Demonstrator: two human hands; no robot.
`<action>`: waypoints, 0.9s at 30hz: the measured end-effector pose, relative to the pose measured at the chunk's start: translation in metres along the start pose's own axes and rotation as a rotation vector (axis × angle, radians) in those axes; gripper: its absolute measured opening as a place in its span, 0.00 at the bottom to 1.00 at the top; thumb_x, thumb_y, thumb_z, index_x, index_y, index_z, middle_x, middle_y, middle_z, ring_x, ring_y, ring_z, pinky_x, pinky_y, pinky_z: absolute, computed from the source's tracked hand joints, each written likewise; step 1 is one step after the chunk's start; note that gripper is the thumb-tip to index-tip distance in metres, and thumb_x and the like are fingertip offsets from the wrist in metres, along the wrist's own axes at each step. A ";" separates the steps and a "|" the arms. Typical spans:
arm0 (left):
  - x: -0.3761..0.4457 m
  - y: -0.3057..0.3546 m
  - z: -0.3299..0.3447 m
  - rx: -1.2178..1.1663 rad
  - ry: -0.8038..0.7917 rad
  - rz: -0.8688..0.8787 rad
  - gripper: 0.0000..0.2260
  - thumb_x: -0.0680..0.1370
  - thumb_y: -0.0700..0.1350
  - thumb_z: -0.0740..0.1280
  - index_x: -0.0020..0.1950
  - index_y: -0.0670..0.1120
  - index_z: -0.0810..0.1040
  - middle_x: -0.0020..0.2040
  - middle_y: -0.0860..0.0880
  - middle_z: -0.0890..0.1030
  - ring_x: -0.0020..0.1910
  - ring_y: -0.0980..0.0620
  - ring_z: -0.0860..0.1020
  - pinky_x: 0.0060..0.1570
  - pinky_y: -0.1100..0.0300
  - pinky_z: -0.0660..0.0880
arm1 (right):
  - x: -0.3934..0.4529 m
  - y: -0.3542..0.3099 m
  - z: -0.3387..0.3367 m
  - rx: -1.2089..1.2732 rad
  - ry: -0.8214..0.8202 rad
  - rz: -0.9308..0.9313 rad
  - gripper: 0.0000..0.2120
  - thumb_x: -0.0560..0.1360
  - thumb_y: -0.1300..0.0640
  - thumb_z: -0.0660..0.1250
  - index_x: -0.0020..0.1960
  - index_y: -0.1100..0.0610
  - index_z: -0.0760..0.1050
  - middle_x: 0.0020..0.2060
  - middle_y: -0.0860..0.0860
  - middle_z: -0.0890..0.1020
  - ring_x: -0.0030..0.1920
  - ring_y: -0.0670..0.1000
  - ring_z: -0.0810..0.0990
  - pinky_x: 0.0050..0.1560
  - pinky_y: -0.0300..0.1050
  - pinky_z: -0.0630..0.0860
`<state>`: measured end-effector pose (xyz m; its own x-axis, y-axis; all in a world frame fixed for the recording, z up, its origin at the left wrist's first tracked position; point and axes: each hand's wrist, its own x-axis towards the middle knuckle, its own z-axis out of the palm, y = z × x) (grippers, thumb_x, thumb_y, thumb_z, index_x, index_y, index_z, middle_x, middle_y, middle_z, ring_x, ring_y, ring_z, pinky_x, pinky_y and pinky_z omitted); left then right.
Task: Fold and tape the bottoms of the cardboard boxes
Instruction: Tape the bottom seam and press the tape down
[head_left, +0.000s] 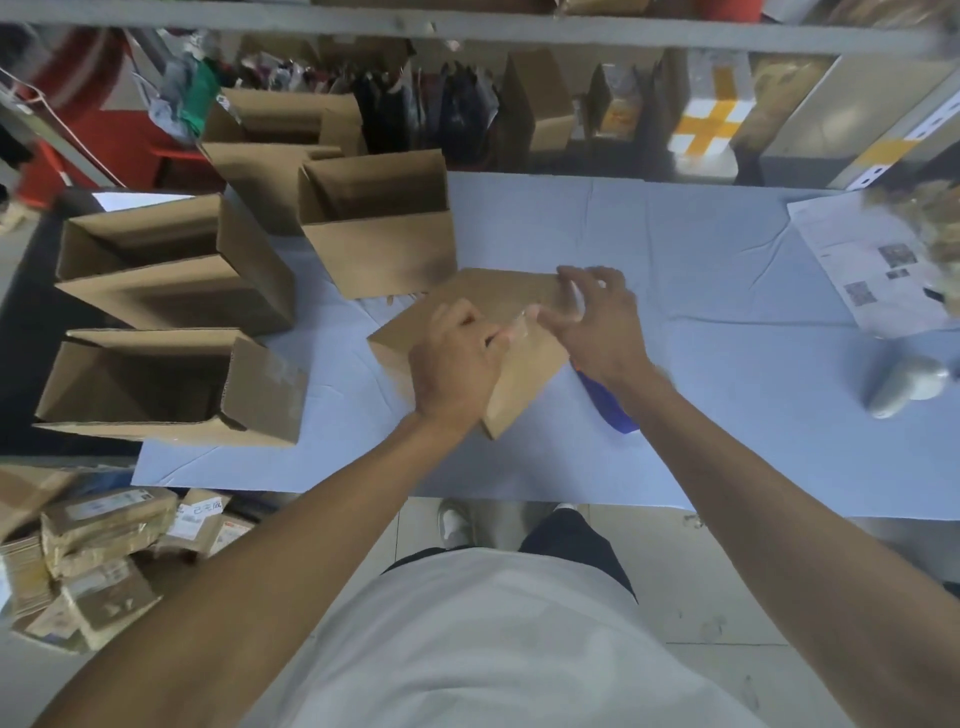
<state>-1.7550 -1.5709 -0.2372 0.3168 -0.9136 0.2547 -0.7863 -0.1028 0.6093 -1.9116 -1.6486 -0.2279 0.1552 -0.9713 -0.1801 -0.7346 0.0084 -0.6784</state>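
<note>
Pale blue cloth (701, 249) covers our worktable. At its centre lies a brown cardboard box (470, 312), closed bottom up, its long axis running diagonally from near left to far right. Our left hand (457, 358) rests on it, seemingly pinching clear tape (519, 325); our right hand (597, 317) hovers with fingers spread. Four open brown cartons (374, 249) stand left, their insides shadowed.
</note>
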 end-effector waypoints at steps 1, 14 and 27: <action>-0.009 -0.003 0.007 0.040 -0.021 0.035 0.09 0.72 0.47 0.70 0.35 0.43 0.82 0.37 0.49 0.76 0.39 0.47 0.75 0.30 0.57 0.72 | -0.005 0.006 0.008 0.069 -0.070 0.026 0.31 0.74 0.42 0.69 0.74 0.48 0.65 0.72 0.51 0.66 0.72 0.52 0.65 0.66 0.43 0.64; 0.065 -0.108 -0.002 0.183 -0.513 -0.334 0.37 0.73 0.57 0.72 0.76 0.49 0.59 0.74 0.42 0.65 0.73 0.40 0.63 0.68 0.49 0.66 | -0.026 0.006 0.096 0.445 -0.025 0.430 0.45 0.62 0.43 0.74 0.72 0.52 0.56 0.56 0.47 0.78 0.56 0.53 0.78 0.53 0.49 0.76; 0.025 -0.116 -0.052 -0.489 -0.029 -0.292 0.27 0.73 0.41 0.75 0.66 0.54 0.66 0.59 0.48 0.73 0.52 0.55 0.75 0.51 0.63 0.76 | -0.017 -0.013 0.067 0.412 -0.024 -0.023 0.44 0.68 0.61 0.75 0.76 0.42 0.57 0.64 0.43 0.72 0.59 0.47 0.76 0.53 0.41 0.79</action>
<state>-1.6281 -1.5609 -0.2629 0.4641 -0.8857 0.0067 -0.3292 -0.1655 0.9296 -1.8604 -1.6167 -0.2639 0.1877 -0.9666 -0.1744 -0.4055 0.0854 -0.9101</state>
